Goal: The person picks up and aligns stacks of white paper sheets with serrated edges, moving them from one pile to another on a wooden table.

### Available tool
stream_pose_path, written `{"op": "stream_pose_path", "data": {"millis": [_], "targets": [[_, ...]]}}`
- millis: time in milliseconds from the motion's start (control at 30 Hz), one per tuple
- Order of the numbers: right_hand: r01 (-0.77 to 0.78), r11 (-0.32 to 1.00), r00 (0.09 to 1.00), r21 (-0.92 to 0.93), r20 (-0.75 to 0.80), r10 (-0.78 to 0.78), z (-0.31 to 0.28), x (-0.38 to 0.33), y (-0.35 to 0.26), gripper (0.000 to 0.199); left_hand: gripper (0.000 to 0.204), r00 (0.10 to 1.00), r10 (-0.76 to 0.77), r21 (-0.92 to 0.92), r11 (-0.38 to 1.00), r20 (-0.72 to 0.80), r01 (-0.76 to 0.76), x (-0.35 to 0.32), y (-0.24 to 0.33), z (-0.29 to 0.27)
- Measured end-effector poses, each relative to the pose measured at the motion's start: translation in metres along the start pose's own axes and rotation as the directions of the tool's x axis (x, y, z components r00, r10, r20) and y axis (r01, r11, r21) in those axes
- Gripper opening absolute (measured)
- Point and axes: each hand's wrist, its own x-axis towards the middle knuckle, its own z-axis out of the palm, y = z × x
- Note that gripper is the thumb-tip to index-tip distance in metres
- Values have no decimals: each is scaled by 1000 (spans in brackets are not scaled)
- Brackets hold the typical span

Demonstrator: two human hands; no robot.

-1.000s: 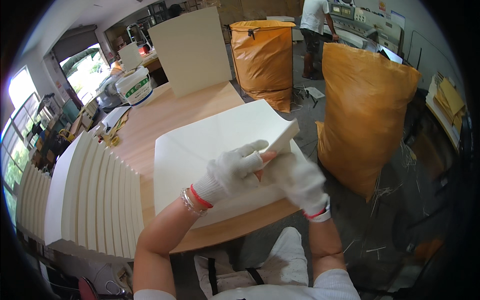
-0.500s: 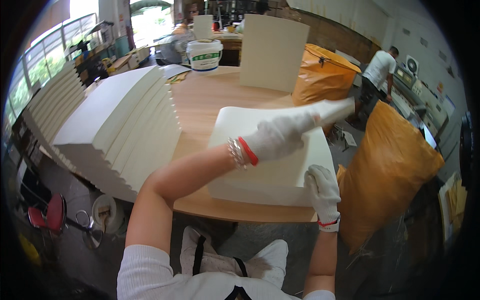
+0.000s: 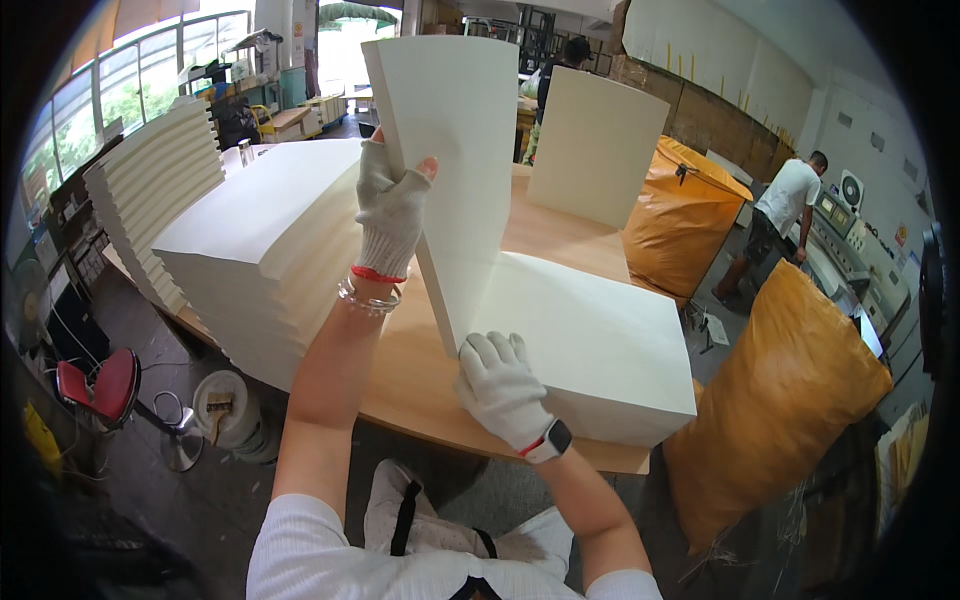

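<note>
Fingers of the gloved left hand point(image 3: 391, 205), I see in the head view, clamp the left edge of a white sheaf point(image 3: 455, 160) standing upright at the left end of a flat white stack point(image 3: 595, 320) on the wooden table point(image 3: 408, 360). The gloved right hand point(image 3: 503, 393) lies at the sheaf's foot, its fingers close together; whether they grip, I cannot tell.
</note>
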Motion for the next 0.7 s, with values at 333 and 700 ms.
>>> {"op": "stream_pose_path", "data": {"millis": [333,700], "targets": [[-135,988,991,78,1,135,-2,-3,-4,53,45,991,104,32,994,-83,-101,12,43,23],[113,-514,992,850,-122,16,8,108,9,55,58,343,845,524,90,410,-847,5,109,110]]}}
